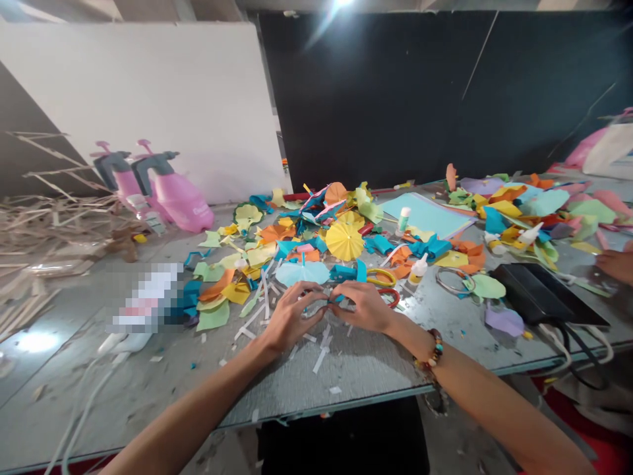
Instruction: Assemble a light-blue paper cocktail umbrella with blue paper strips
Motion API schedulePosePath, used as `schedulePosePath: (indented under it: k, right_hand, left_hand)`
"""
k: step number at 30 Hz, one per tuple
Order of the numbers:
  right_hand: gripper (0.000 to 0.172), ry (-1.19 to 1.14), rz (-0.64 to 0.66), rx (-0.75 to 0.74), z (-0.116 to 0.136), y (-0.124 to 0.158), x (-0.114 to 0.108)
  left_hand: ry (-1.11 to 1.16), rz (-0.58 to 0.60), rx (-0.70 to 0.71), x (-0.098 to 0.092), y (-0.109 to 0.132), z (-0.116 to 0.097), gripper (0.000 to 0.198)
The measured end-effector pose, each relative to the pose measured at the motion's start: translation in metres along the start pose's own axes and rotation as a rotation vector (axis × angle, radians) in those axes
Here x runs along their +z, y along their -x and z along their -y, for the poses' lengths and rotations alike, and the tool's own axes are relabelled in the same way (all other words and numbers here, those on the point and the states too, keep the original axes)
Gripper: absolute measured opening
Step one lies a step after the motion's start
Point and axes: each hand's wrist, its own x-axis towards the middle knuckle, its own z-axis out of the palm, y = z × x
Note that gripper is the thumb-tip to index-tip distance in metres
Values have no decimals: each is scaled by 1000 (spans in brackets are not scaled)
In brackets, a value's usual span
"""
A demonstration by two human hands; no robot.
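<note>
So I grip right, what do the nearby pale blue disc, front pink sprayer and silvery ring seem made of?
Pale blue disc: likely matte paper, thin-edged. Front pink sprayer: probably smooth plastic, softly shiny. Silvery ring: perhaps polished metal, by its glint.

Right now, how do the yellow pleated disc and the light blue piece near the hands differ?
The yellow disc is bright, the blue piece pale. The yellow disc looks nearly round, the blue piece wide and shallow. The blue piece is nearer the left hand than the yellow disc. Both look like paper.
</note>
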Motion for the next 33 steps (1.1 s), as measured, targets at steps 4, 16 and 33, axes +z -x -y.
schedulePosePath:
  k: [4,16,33]
  right_hand:
    - [10,-5,2,7,0,0,0]
    - [20,28,89,-120,7,0,-12]
    - [14,145,-4,-206,6,-1,-11]
  left_hand:
    - [11,4,4,1,1,1,20]
    - [-38,-11,31,-10,0,-16,19]
    - [-36,-38,21,-12,-2,-20,21]
